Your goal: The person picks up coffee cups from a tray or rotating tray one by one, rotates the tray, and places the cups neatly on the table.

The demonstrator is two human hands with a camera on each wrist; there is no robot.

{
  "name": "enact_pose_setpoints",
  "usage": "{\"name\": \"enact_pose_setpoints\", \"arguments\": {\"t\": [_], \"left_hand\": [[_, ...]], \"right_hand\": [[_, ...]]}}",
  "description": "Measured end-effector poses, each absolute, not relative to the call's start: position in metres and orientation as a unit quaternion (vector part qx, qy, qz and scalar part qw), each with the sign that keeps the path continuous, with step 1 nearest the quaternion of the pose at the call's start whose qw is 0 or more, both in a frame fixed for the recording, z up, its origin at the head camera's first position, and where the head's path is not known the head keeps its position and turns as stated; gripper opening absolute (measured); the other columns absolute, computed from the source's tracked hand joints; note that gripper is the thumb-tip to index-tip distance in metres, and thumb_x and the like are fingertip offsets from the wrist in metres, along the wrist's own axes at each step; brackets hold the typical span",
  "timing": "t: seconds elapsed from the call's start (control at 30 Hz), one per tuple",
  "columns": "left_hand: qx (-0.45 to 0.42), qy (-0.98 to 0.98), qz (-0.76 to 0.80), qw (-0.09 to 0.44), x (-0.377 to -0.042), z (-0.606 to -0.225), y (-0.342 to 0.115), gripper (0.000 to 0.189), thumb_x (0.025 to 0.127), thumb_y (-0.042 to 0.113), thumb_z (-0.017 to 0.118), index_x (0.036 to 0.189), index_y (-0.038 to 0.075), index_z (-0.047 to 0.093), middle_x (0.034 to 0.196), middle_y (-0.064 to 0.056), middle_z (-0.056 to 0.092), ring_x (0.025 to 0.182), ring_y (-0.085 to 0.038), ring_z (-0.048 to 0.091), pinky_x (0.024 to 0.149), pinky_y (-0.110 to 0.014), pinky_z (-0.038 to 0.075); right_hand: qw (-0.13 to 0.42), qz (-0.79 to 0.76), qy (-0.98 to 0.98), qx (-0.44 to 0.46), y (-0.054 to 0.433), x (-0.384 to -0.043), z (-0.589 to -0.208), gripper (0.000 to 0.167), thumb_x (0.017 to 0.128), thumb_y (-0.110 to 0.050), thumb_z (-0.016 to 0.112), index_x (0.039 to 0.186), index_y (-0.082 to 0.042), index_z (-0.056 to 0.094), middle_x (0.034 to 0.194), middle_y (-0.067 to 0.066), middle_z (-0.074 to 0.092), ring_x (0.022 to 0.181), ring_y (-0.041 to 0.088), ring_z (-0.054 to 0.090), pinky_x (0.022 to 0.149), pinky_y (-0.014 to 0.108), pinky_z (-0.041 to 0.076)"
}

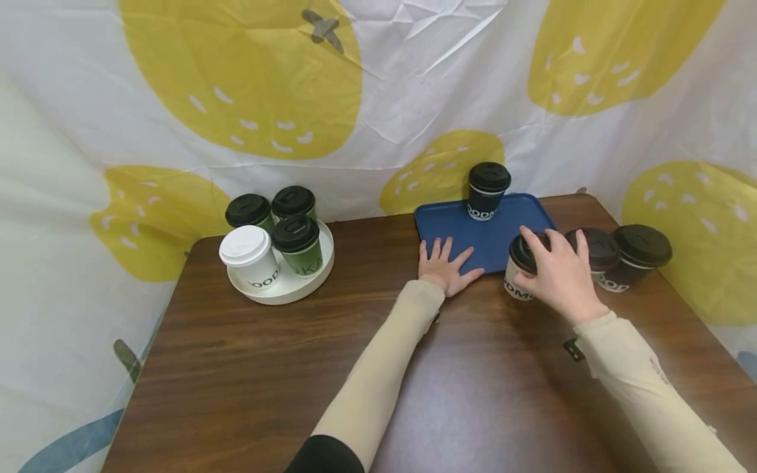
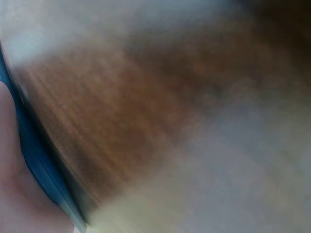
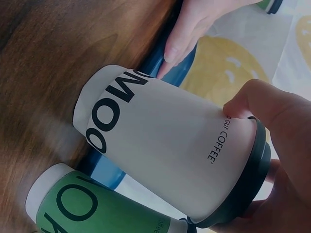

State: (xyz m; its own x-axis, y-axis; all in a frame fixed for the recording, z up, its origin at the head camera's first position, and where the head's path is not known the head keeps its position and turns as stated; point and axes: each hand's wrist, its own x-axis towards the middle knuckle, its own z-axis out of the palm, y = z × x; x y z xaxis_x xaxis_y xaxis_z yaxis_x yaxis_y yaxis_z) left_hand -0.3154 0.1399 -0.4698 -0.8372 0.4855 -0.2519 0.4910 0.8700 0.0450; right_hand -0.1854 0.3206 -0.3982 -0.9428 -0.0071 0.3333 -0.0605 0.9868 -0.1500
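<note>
My right hand point(image 1: 562, 276) grips a white paper coffee cup point(image 3: 165, 141) with a black lid from above, at the tray's near right corner. The thumb presses the side just under the lid point(image 3: 252, 174), and the fingers go round its far side. The cup stands about upright in the head view. My left hand point(image 1: 446, 268) lies with fingers spread on the near left edge of the blue tray point(image 1: 449, 226). A black coffee cup point(image 1: 486, 200) with a black lid stands at the back of that tray. The left wrist view is mostly blurred, with the tray edge point(image 2: 41, 165) beside the hand.
Right of the gripped cup stand a black-lidded cup point(image 1: 600, 253), partly behind my fingers, and a dark cup point(image 1: 639, 256). A green cup point(image 3: 82, 199) is close beside the gripped one. A round white tray point(image 1: 284, 299) at left bears a white-lidded cup point(image 1: 251, 263) and several green cups point(image 1: 304, 253).
</note>
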Motion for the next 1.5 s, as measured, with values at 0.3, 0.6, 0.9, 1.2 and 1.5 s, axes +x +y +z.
{"name": "enact_pose_setpoints", "arguments": {"t": [0.3, 0.6, 0.9, 1.2, 1.5], "left_hand": [[0.251, 0.958, -0.017, 0.137, -0.322, -0.477, 0.144, 0.070, 0.097, 0.082, 0.016, 0.161, 0.056, 0.004, 0.178, 0.005, -0.002, 0.166, -0.024, -0.003, 0.133, -0.053, -0.006], [0.246, 0.958, -0.017, 0.144, -0.322, -0.477, 0.144, 0.070, 0.097, 0.082, 0.016, 0.160, 0.057, 0.002, 0.178, 0.006, -0.004, 0.166, -0.022, -0.004, 0.133, -0.052, -0.006], [0.250, 0.956, -0.025, 0.148, -0.329, -0.484, 0.147, 0.071, 0.096, 0.084, 0.015, 0.160, 0.058, 0.001, 0.178, 0.005, -0.005, 0.166, -0.024, -0.005, 0.133, -0.055, -0.006], [0.252, 0.955, -0.018, 0.155, -0.324, -0.481, 0.145, 0.070, 0.097, 0.083, 0.015, 0.160, 0.057, 0.001, 0.178, 0.005, -0.005, 0.166, -0.023, -0.006, 0.133, -0.054, -0.007], [0.256, 0.957, -0.022, 0.138, -0.316, -0.471, 0.140, 0.069, 0.098, 0.082, 0.015, 0.161, 0.056, 0.004, 0.178, 0.004, -0.001, 0.166, -0.023, -0.001, 0.134, -0.052, -0.004]], "right_hand": [[0.174, 0.074, -0.982, 0.010, 0.319, -0.185, -0.403, 0.086, 0.079, -0.026, 0.082, 0.152, -0.005, 0.043, 0.143, 0.042, 0.048, 0.136, 0.057, 0.044, 0.119, 0.080, 0.013], [0.164, 0.063, -0.984, 0.013, 0.317, -0.185, -0.406, 0.087, 0.083, -0.028, 0.080, 0.154, -0.003, 0.039, 0.146, 0.044, 0.043, 0.138, 0.061, 0.038, 0.117, 0.082, 0.011], [0.130, 0.066, -0.989, 0.004, 0.316, -0.185, -0.403, 0.088, 0.087, -0.029, 0.075, 0.158, -0.002, 0.031, 0.153, 0.045, 0.034, 0.143, 0.062, 0.030, 0.117, 0.082, 0.008], [0.126, 0.065, -0.990, 0.004, 0.316, -0.183, -0.397, 0.089, 0.087, -0.034, 0.075, 0.158, -0.002, 0.032, 0.157, 0.045, 0.029, 0.146, 0.063, 0.024, 0.117, 0.082, 0.007], [0.104, 0.056, -0.993, 0.014, 0.301, -0.208, -0.342, 0.081, 0.096, -0.045, 0.067, 0.157, -0.001, 0.036, 0.154, 0.040, 0.034, 0.143, 0.060, 0.029, 0.116, 0.078, 0.015]]}}
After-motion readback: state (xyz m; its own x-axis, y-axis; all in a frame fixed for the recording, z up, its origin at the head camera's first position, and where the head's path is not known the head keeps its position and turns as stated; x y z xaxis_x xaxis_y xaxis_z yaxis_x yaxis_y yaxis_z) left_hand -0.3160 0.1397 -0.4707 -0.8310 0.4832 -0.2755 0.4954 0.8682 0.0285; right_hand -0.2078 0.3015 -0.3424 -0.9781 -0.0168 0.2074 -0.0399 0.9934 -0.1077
